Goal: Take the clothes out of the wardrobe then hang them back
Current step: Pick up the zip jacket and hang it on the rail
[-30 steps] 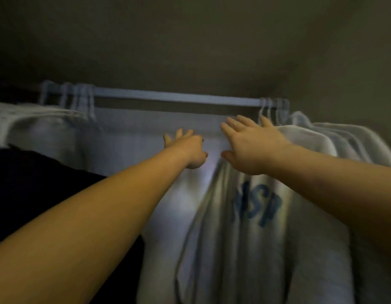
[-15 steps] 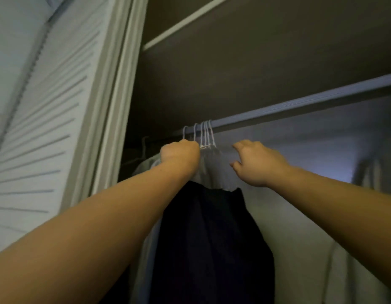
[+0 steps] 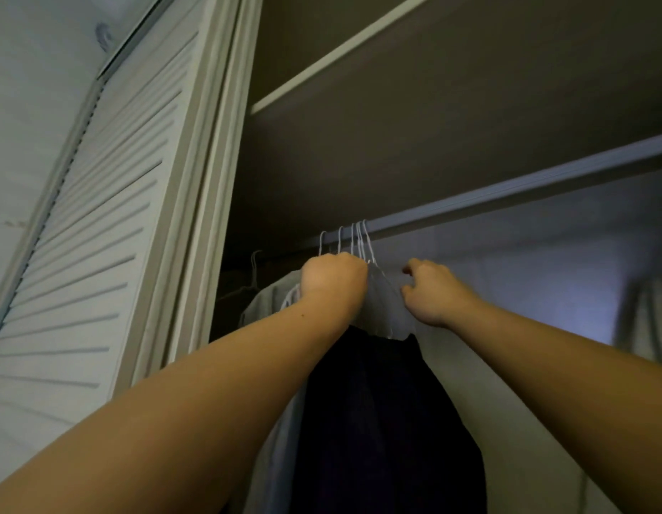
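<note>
Both hands now at the rod's (image 3: 507, 191) left end, no longer the right-hand clothes: left hand (image 3: 333, 281) grasps bunched wire hangers (image 3: 359, 241), all hooked on; right hand (image 3: 431, 293) curled at pale garment (image 3: 383, 304), grip indeterminable; lift-off judged next.

We see the wardrobe open, its white louvred door (image 3: 99, 217) filling the left of the frame. A pale rod (image 3: 507, 191) slants from centre up to the right edge. A bunch of white wire hangers (image 3: 361, 239) hooks over the rod at centre, their necks gripped in our left hand (image 3: 331, 278). Below them hang a pale grey garment (image 3: 385, 306) and, in front of it, a dark garment (image 3: 389, 421) reaching the bottom edge. Another pale garment (image 3: 648, 313) hangs blurred at the right edge.
</note>
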### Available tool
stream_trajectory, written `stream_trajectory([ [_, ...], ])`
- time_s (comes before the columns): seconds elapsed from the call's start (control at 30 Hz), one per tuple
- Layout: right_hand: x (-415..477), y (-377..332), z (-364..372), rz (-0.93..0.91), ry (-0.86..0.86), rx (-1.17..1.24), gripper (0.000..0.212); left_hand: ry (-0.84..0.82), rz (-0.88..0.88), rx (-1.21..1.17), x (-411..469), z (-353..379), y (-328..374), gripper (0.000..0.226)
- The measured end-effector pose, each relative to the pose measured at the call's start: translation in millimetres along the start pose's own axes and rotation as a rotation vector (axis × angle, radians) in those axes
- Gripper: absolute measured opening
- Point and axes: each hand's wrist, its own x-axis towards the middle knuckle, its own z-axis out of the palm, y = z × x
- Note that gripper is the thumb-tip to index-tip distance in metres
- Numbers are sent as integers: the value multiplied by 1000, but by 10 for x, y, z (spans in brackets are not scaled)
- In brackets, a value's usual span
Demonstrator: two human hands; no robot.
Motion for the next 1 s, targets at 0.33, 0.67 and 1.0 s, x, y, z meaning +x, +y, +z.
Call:
stream_trajectory([
  [0.33,-2,227,-454,193,69,499,37,7,148,-299,-70,-332,386,20],
  [0.67,-1,-131,-632,379,-199,660,44,-88,-83,-637,283,-360,3,52],
  [1.0,44,-288,-564,453,-168,973,14,-345,-390,-703,357,173,-367,47],
])
